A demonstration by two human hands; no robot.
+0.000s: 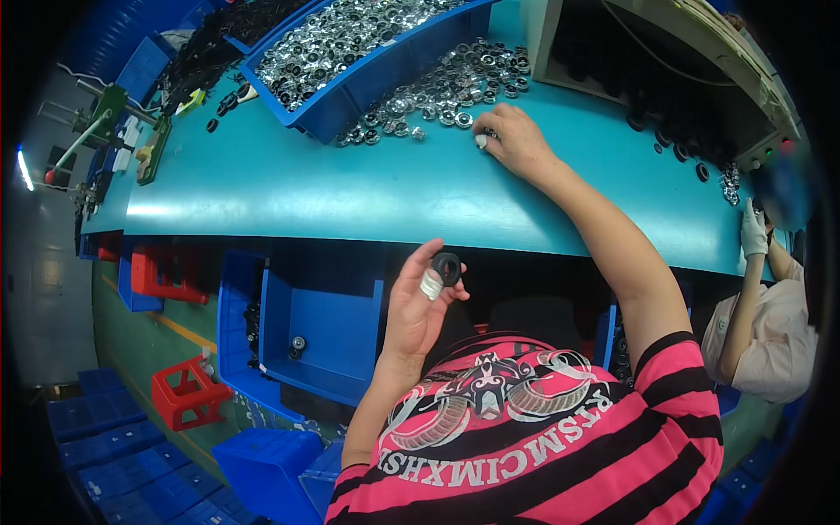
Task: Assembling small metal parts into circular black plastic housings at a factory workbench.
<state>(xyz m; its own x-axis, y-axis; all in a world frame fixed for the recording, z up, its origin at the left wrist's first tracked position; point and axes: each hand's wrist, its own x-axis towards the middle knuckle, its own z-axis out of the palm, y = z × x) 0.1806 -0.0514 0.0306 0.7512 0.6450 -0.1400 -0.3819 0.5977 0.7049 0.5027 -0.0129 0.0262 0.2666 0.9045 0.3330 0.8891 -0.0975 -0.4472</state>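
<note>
My left hand (416, 306) is raised in front of the table edge, its fingers closed round a black ring (438, 268) that looks like a small tyre. A white wrap covers one of its fingers. Over the table, my right hand (521, 147) has thumb and fingers bent together at the near edge of a loose pile of silver wheel hubs (455, 86) with dark centres. There is white wrapping on its thumb too. What those fingers pinch, if anything, is too hidden to name.
A blue bin (334, 122) full of similar hubs stands beyond the pile. To the right, a beige box-shaped machine (547, 39) has black rings by its opening. A co-worker's gloved hand (753, 229) is at far right. Below the table sits an open blue crate (328, 328).
</note>
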